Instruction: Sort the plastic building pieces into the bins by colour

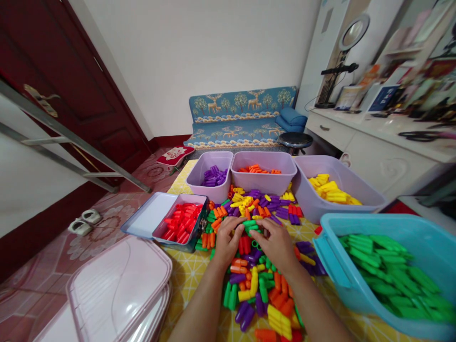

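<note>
Over a loose pile of bullet-shaped plastic toy blocks in the middle of the table, my left hand (228, 240) and my right hand (276, 240) come close together. Between them is a green block piece (251, 224), pinched by the fingers of both hands; whether it is one piece or more I cannot tell. Beneath and around my hands lie red blocks (244, 245), purple blocks (245, 316), yellow blocks (279, 321) and orange blocks (281, 285).
Lilac bins (263, 182) stand along the far edge, holding purple, orange and yellow blocks. A lidded box (194, 244) of red blocks is at left, a turquoise tub (333, 266) of green blocks at right. Stacked lids (121, 285) lie front left, near a metal ladder (74, 137).
</note>
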Tool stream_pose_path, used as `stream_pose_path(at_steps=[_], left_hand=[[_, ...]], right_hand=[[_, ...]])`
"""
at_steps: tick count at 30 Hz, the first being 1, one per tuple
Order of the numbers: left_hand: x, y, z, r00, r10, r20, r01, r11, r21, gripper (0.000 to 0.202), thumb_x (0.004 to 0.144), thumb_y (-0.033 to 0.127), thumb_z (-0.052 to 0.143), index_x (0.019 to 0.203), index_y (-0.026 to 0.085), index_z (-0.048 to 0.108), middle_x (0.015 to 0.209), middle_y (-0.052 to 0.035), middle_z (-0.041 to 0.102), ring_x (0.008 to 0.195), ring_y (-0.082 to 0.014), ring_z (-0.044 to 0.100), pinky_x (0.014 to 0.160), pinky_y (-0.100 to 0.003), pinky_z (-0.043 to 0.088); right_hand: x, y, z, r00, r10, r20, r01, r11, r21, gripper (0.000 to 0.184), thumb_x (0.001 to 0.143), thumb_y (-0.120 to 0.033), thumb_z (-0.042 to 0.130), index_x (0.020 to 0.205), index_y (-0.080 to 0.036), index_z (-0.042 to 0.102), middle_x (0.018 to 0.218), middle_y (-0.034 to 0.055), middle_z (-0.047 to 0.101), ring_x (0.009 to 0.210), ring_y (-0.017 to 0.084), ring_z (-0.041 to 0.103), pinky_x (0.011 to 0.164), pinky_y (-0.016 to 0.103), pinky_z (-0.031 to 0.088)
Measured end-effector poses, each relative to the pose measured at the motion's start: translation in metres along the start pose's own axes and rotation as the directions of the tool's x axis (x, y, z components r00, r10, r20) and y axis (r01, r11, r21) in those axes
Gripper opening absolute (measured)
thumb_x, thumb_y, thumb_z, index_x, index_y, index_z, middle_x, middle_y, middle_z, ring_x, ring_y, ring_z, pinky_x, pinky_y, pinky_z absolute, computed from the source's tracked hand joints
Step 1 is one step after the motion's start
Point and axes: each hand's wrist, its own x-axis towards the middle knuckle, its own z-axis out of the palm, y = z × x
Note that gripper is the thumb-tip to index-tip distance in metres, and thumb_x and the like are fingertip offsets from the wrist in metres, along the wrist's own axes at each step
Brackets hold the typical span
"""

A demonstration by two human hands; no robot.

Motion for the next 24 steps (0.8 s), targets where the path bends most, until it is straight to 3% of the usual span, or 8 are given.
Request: stream_pose_path(at_steps=[3, 7, 8, 10, 14, 18, 21, 24], left_hand=[[0.001, 0.0, 0.001, 1.0, -0.02, -0.004, 0.02, 1.0, -0.004, 0.023, 0.091, 0.028, 0.051, 0.102, 0.018, 0.07, 0.097, -0.0083, 0.067, 0.094, -0.0193, 0.061, 0.085, -0.033, 0.047], [0.001, 0.002, 0.002, 0.999, -0.038, 0.001, 0.038, 0.999, -0.001, 0.024, 0.091, 0.028, 0.05, 0.097, 0.017, 0.071, 0.095, -0.0082, 0.067, 0.093, -0.0189, 0.061, 0.084, -0.032, 0.047], [0.001, 0.003, 0.002, 0.999, -0.04, 0.0, 0.04, 0.999, 0.0, 0.024, 0.091, 0.028, 0.05, 0.096, 0.017, 0.071, 0.094, -0.0083, 0.067, 0.092, -0.0189, 0.061, 0.084, -0.032, 0.048], [0.001, 0.003, 0.002, 0.999, -0.04, -0.002, 0.04, 0.999, 0.002, 0.024, 0.091, 0.028, 0.05, 0.095, 0.017, 0.071, 0.094, -0.0085, 0.067, 0.092, -0.019, 0.061, 0.084, -0.032, 0.048], [0.002, 0.003, 0.003, 0.999, -0.041, 0.009, 0.041, 0.999, 0.009, 0.024, 0.091, 0.026, 0.049, 0.097, 0.017, 0.07, 0.095, -0.0084, 0.067, 0.094, -0.0191, 0.062, 0.084, -0.033, 0.048], [0.003, 0.003, 0.003, 1.0, -0.028, 0.0, 0.028, 0.999, 0.037, 0.023, 0.087, 0.018, 0.049, 0.099, 0.017, 0.069, 0.103, -0.0089, 0.066, 0.101, -0.0201, 0.061, 0.091, -0.035, 0.047], [0.003, 0.003, 0.002, 1.0, -0.015, 0.012, 0.014, 0.997, 0.074, 0.034, 0.078, 0.008, 0.05, 0.106, 0.018, 0.067, 0.115, -0.0091, 0.062, 0.112, -0.0223, 0.056, 0.099, -0.04, 0.043], [0.002, 0.003, 0.002, 0.998, -0.006, 0.066, -0.001, 0.995, 0.104, 0.052, 0.066, 0.0, 0.048, 0.111, 0.02, 0.065, 0.12, -0.0073, 0.06, 0.116, -0.0225, 0.054, 0.103, -0.041, 0.041]], right_hand=[[0.0, -0.016, -0.016, 0.952, 0.138, -0.273, -0.071, 0.968, 0.24, 0.02, 0.081, -0.034, 0.063, 0.094, -0.02, 0.062, 0.067, -0.0008, 0.064, 0.057, 0.015, 0.058, 0.056, 0.027, 0.046], [0.005, -0.035, -0.04, 0.657, 0.319, -0.683, 0.181, 0.813, 0.554, 0.019, 0.086, -0.036, 0.057, 0.097, -0.022, 0.055, 0.075, -0.0014, 0.063, 0.063, 0.013, 0.06, 0.064, 0.027, 0.048], [0.006, -0.038, -0.046, 0.613, 0.329, -0.718, 0.232, 0.794, 0.562, 0.018, 0.088, -0.038, 0.053, 0.097, -0.022, 0.055, 0.083, 0.0011, 0.065, 0.071, 0.014, 0.062, 0.069, 0.03, 0.049], [0.007, -0.039, -0.055, 0.587, 0.333, -0.738, 0.25, 0.793, 0.556, 0.027, 0.091, -0.044, 0.04, 0.101, -0.023, 0.054, 0.105, 0.0078, 0.065, 0.091, 0.019, 0.065, 0.077, 0.035, 0.049], [0.007, -0.033, -0.06, 0.638, 0.356, -0.683, 0.167, 0.801, 0.574, 0.052, 0.093, -0.053, 0.014, 0.126, -0.023, 0.043, 0.134, 0.0148, 0.052, 0.116, 0.024, 0.057, 0.084, 0.042, 0.049], [0.009, -0.011, -0.047, 0.78, 0.309, -0.544, 0.022, 0.856, 0.517, 0.044, 0.09, -0.048, 0.037, 0.121, -0.019, 0.05, 0.118, 0.0135, 0.062, 0.103, 0.023, 0.063, 0.086, 0.042, 0.048], [0.012, 0.017, -0.03, 0.925, 0.142, -0.352, -0.096, 0.985, 0.146, 0.04, 0.081, -0.039, 0.054, 0.115, -0.018, 0.057, 0.114, 0.0131, 0.064, 0.108, 0.026, 0.059, 0.097, 0.047, 0.042], [0.009, 0.043, -0.014, 0.974, 0.042, -0.223, -0.098, 0.964, -0.245, 0.051, 0.073, -0.027, 0.06, 0.123, -0.015, 0.055, 0.127, 0.0166, 0.058, 0.12, 0.032, 0.051, 0.103, 0.052, 0.037]])
